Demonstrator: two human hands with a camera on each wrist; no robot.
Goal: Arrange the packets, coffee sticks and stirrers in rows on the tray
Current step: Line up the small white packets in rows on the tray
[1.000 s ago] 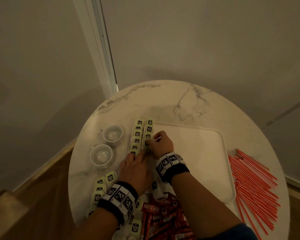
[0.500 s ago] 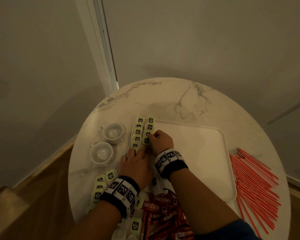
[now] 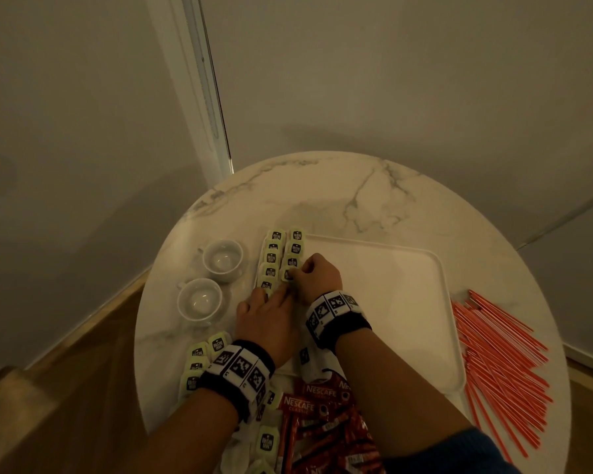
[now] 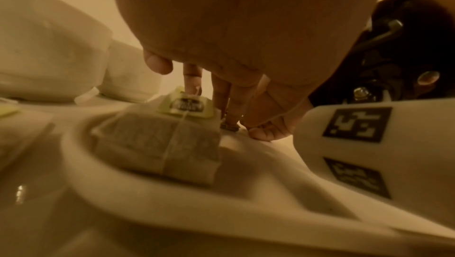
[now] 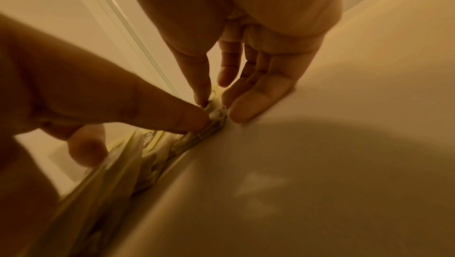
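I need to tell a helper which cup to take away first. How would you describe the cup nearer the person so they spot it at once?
On the round marble table, left of the white tray, stand two white cups. Take the nearer cup, beside the left hand; the other cup stands further back.

A round marble table (image 3: 374, 200) stands in a corner, against pale walls (image 3: 391, 80). On its left part two white cups (image 3: 222, 258) stand near each other. A wooden floor (image 3: 65, 388) is below.
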